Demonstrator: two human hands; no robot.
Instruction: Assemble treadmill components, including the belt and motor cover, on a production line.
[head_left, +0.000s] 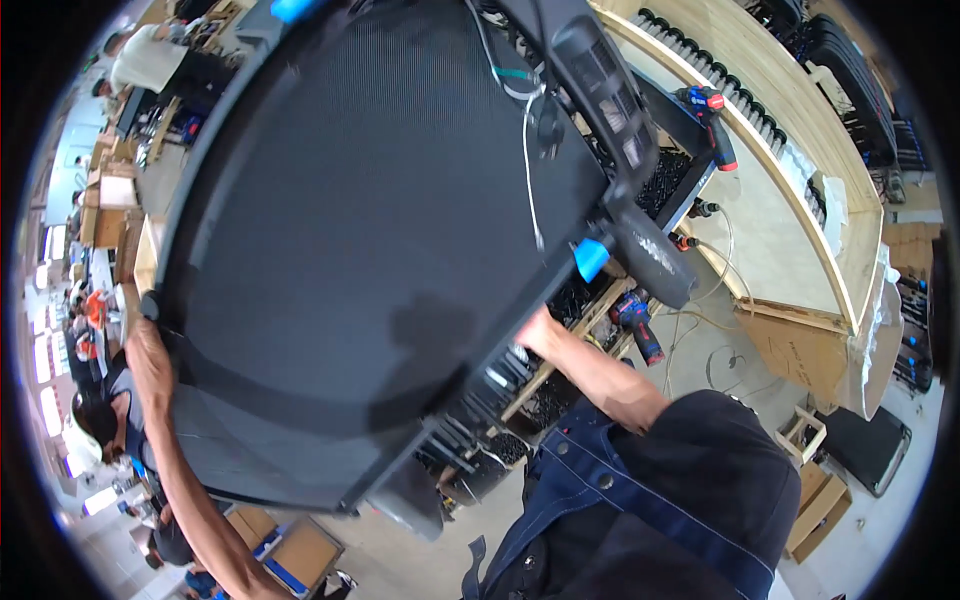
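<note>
A treadmill (330,220) with a broad black belt and dark side rails fills the middle of the view, tilted in front of me. My left hand (150,362) is closed round its left edge, close to a dark end cap. At the opposite edge my right hand (535,328) grips the rail from below, its fingers mostly hidden under the frame. Blue tape (591,258) sticks to that rail, just beyond my right hand. A white cable (530,160) hangs loose over the belt near a long black panel (605,95) at the upper right.
A red and blue cordless drill (712,125) sits by a wooden crate (800,230) on the right. Another drill (637,325) lies near trays of small black parts (665,185). Hoses trail over the floor. Several people work at the left; a cardboard box (305,555) lies below.
</note>
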